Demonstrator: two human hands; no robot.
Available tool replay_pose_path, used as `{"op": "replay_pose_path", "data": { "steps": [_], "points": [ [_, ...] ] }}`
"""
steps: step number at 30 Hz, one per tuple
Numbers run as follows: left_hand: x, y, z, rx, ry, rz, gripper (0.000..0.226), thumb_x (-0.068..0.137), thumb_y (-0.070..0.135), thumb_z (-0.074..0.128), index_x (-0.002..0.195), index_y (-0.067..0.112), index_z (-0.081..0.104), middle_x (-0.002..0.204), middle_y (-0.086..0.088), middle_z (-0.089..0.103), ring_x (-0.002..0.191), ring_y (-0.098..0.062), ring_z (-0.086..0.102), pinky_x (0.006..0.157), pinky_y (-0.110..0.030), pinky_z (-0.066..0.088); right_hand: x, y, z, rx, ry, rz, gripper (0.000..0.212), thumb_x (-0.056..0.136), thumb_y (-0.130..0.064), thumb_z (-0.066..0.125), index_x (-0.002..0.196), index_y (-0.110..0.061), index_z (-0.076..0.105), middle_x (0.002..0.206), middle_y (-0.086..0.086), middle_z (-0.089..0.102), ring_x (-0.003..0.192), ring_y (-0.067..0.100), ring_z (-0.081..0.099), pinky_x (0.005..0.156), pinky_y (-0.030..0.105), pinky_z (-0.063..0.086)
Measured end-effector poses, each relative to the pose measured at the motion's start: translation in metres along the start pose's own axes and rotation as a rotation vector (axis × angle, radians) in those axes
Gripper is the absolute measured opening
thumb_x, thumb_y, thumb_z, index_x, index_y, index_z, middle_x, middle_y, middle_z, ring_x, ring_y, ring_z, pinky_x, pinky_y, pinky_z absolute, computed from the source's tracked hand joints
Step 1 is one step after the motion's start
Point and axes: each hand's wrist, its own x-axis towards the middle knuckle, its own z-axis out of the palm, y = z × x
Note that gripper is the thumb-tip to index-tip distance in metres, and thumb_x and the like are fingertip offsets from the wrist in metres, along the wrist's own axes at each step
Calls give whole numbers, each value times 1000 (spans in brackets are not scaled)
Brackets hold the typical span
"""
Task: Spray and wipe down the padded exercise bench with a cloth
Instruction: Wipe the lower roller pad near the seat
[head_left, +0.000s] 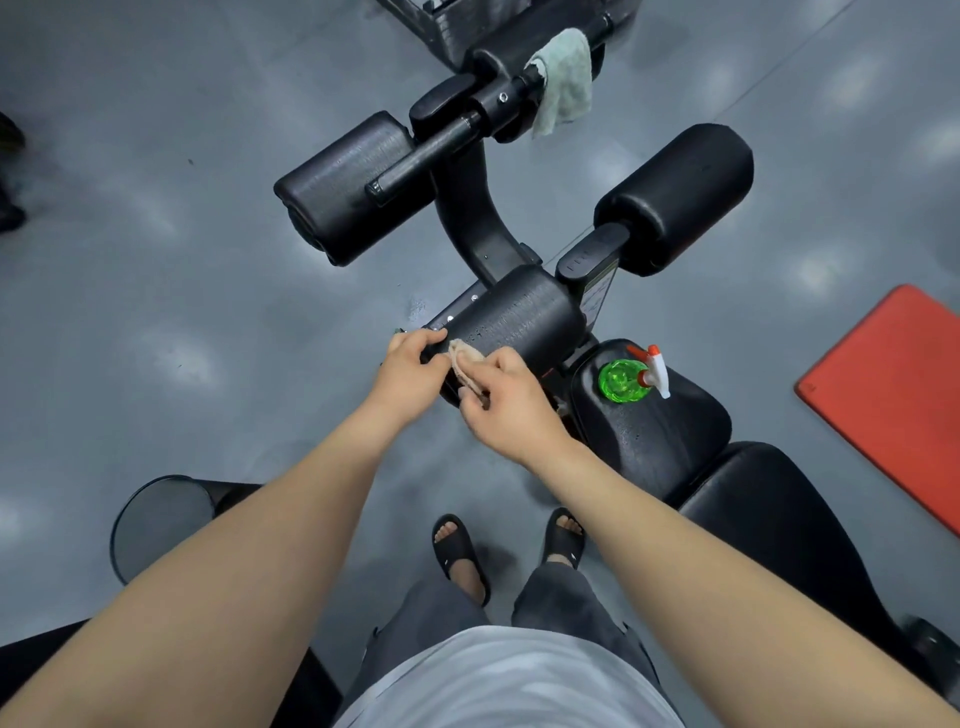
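A black padded exercise bench runs from the lower right up to the middle, with a seat pad (660, 431) and a near roller pad (519, 317). My left hand (410, 369) grips the left end of that roller. My right hand (504, 400) pinches a small beige cloth (462, 361) against the roller's near side. A green spray bottle (626, 379) with a white and orange trigger stands upright on the seat pad, just right of my right hand. Two more black roller pads (343, 192) (675, 197) sit farther up.
A pale green towel (563, 78) hangs on the bench's far bar. A red mat (893, 395) lies on the grey floor at the right. A round black stool (161, 525) stands at the lower left. My feet in black slides (462, 556) are beside the bench.
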Motion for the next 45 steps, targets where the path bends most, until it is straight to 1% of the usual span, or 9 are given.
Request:
{"op": "replay_pose_path", "data": {
  "steps": [3, 8, 12, 15, 18, 23, 30, 34, 45],
  "points": [
    [4, 0, -1, -30, -28, -32, 37, 98, 15, 57, 135, 20, 60, 122, 5, 42, 118, -19, 57, 110, -39, 44, 7, 6, -10, -136, -37, -93, 39, 91, -9, 64, 130, -15, 65, 98, 8, 47, 80, 27, 56, 76, 31, 50],
    [11, -2, -2, 12, -49, -62, 43, 96, 34, 47, 137, 26, 60, 132, 1, 52, 119, -19, 59, 110, -42, 45, 26, 24, -36, -215, 137, -23, 33, 96, -15, 64, 129, -9, 62, 97, 17, 52, 80, 38, 59, 73, 40, 53],
    [16, -6, 2, 38, -47, -99, 40, 107, 29, 37, 142, 25, 55, 143, -5, 56, 131, -22, 52, 113, -31, 36, 38, 38, -63, -191, 252, 153, 26, 101, -20, 55, 125, -10, 60, 107, 17, 56, 90, 35, 59, 76, 35, 44],
    [25, -7, 6, 34, -37, -116, 40, 110, 27, 33, 145, 21, 52, 144, -4, 56, 135, -23, 48, 102, -24, 31, 45, 52, -77, -114, 337, 246, 28, 102, -22, 53, 128, -13, 60, 109, 14, 58, 96, 24, 54, 75, 23, 29],
    [30, -10, 7, -10, -34, -129, 39, 111, 24, 32, 142, 17, 54, 140, -6, 58, 133, -23, 50, 102, -24, 32, 47, 53, -77, -81, 264, 247, 37, 102, -26, 54, 138, -14, 56, 112, 10, 54, 99, 21, 51, 81, 20, 29],
    [37, -13, 7, -29, -48, -153, 39, 110, 24, 31, 138, 17, 57, 137, -6, 61, 131, -26, 53, 111, -31, 37, 41, 40, -52, -133, 175, 143, 43, 97, -23, 65, 136, -6, 59, 110, 20, 58, 103, 36, 58, 89, 29, 39],
    [40, -11, 5, -84, -61, -209, 35, 108, 26, 31, 127, 24, 61, 130, -3, 64, 125, -24, 57, 113, -43, 42, 15, 20, -12, -243, 52, -71, 33, 90, -23, 72, 113, -1, 64, 94, 21, 57, 77, 42, 62, 62, 41, 52],
    [42, -11, 4, -118, -84, -230, 30, 109, 26, 32, 118, 28, 60, 124, -1, 65, 122, -23, 59, 112, -43, 43, 24, 25, -23, -340, -7, -132, 29, 93, -33, 63, 107, -8, 60, 95, 14, 56, 84, 39, 60, 67, 45, 52],
    [40, -12, 5, -131, -64, -233, 31, 109, 25, 29, 117, 29, 60, 125, -3, 64, 120, -24, 57, 113, -44, 42, 38, 53, -57, -278, 236, 163, 26, 98, -20, 57, 115, -1, 54, 107, 21, 60, 96, 42, 58, 77, 44, 46]
  ]
}}
